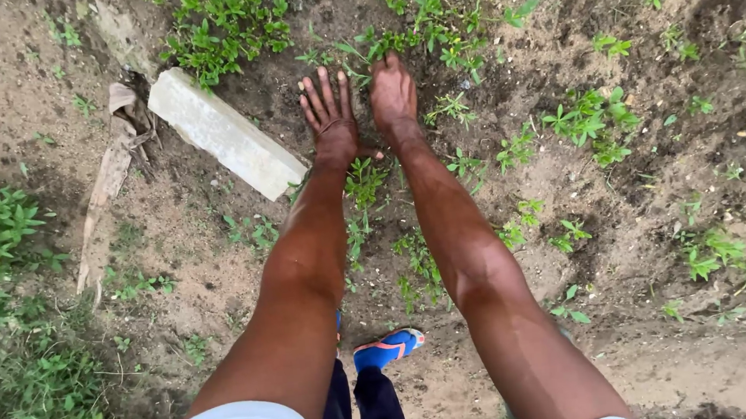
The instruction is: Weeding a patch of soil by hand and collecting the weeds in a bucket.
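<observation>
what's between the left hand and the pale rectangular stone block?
Head view: only bare dark soil lies between the left hand and the pale rectangular stone block. No plant or tool shows in that gap; small green weeds grow further up.

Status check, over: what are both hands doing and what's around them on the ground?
Left hand flat on soil, fingers spread. Right hand pressed down among small weeds. Pale stone block lies left of the hands, clear of them.

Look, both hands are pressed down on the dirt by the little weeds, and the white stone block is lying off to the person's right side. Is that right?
Not quite. The head view shows the white stone block lying to the person's left, beside the left hand, not to the right. The rest holds: the left hand and the right hand are both down on the soil among the small green weeds.
</observation>
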